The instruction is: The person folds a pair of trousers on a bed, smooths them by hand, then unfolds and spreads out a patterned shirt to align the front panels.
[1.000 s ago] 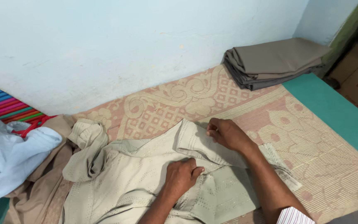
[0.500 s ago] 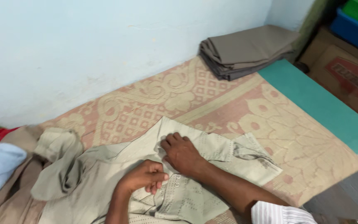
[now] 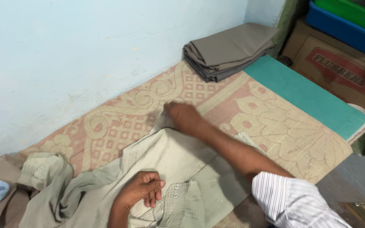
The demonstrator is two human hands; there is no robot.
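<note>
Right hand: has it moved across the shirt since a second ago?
Yes. The right hand has slid away from the left hand toward the wall, now at the far edge of the pale green shirt, over the patterned mat.

Pale olive-beige shirt lies spread flat on patterned mat, front up, fabric dotted with fine perforated pattern. Small white buttons show along placket near bottom edge of view. Top corner peaks toward wall, pulled to a point under your right hand. Your left hand rests on shirt front, fingers curled, just beside buttons. Left side of shirt bunched and twisted into rumpled sleeve.
</note>
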